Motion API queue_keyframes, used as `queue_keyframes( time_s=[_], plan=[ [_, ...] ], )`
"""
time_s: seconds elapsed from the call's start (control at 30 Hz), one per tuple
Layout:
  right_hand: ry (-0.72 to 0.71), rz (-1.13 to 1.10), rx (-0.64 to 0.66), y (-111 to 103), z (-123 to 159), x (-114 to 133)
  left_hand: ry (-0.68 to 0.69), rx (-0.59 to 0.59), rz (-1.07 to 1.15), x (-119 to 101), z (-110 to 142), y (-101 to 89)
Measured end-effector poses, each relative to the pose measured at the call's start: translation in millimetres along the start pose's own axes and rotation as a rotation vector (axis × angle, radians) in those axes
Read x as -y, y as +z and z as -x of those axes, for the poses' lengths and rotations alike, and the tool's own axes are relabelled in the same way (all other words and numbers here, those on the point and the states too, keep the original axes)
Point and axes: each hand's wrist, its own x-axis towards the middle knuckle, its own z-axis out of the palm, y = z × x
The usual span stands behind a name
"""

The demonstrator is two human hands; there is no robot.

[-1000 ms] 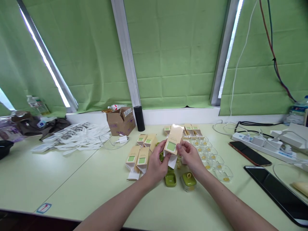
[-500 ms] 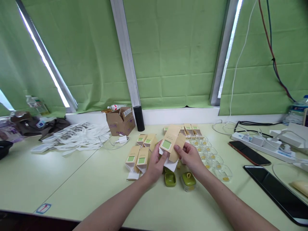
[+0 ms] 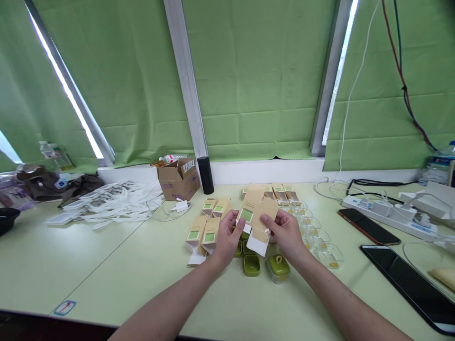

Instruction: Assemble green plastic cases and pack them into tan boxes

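Note:
Between my two hands, above the table, is a kraft cardboard box (image 3: 256, 210) with a green-filled window and white inner flaps. My left hand (image 3: 227, 237) pinches its left edge, thumb in front. My right hand (image 3: 284, 232) grips its right side, thumb on the brown panel. Below them, small olive-green cups (image 3: 252, 265) sit on the table, partly hidden by the box and my left hand. Near my right wrist stands a clear container with an olive lid (image 3: 279, 266). Several similar cardboard boxes (image 3: 209, 232) stand to the left of my left hand.
Clear plastic containers (image 3: 329, 255) stand in rows on the right, with more kraft boxes (image 3: 279, 192) behind. Two phones (image 3: 408, 284) and a power strip (image 3: 387, 215) lie farther right. White straps (image 3: 117, 203), an open carton (image 3: 178, 180) and a black cylinder (image 3: 205, 175) are at the back left.
The box has turned and opened out in my hands, its right panel now swung farther right and its white flap lower. More of the green cups show beneath it.

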Motion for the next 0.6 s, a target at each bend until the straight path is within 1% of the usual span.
queue_keyframes(
  time_s=[0.13,0.27,0.33,0.37,0.4,0.43,0.5,0.53,0.6],
  plan=[
    [-0.014,0.031,-0.005,0.4,-1.2,0.8,0.004,-0.009,-0.020,2.3,-2.7,-1.4],
    [-0.016,0.082,0.008,-0.9,-3.2,-1.6,-0.033,-0.020,-0.007,5.5,-6.5,-2.4],
    [-0.057,0.115,0.023,-2.6,-3.6,-2.9,-0.023,-0.039,-0.017,7.0,-9.3,-4.3],
    [-0.100,0.150,0.020,-3.7,-3.7,-3.2,0.013,-0.064,-0.048,7.0,-11.0,-5.8],
    [-0.151,0.198,0.006,-5.1,-3.9,-3.2,0.078,-0.103,-0.106,6.5,-12.7,-7.7],
    [-0.204,0.255,-0.016,-6.7,-4.2,-3.0,0.171,-0.153,-0.189,5.1,-14.3,-10.2],
    [-0.281,0.380,-0.072,-10.5,-5.3,-1.9,0.420,-0.241,-0.406,0.4,-17.1,-16.4],
    [-0.301,0.437,-0.091,-12.7,-6.0,-1.2,0.553,-0.260,-0.517,-2.6,-18.0,-20.2],
    [-0.326,0.511,-0.090,-17.6,-7.2,-0.2,0.784,-0.253,-0.701,-8.2,-18.8,-28.5]
  ],
)
